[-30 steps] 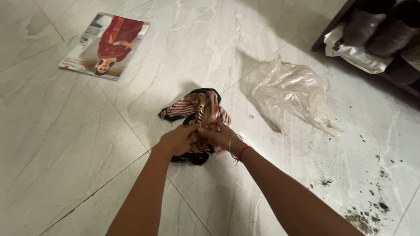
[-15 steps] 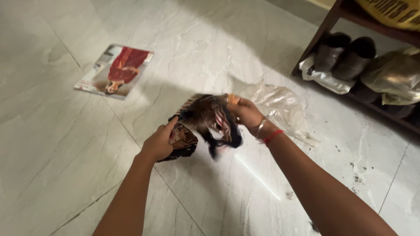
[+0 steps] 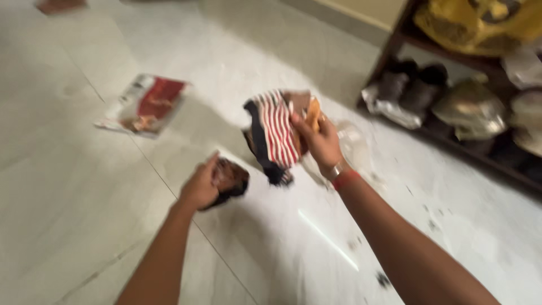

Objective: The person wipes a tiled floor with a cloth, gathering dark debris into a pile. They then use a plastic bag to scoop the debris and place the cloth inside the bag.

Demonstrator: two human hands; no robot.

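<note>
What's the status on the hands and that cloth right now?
Left hand grips dark cloth bundle. Right hand holds striped cloth aloft. Clear plastic bag behind; nothing blocking.

Pale marble-tile floor (image 3: pixel 84 186), sunlit patch; dark wooden shoe rack (image 3: pixel 395 42) at right; magazine (image 3: pixel 144 104) lying flat.

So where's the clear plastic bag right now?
The clear plastic bag lies on the floor just behind the right hand, before the shoe rack.

The single head-worn camera looks steeply down and forward, close over the hands, onto the marble floor (image 3: pixel 84 186).
</note>
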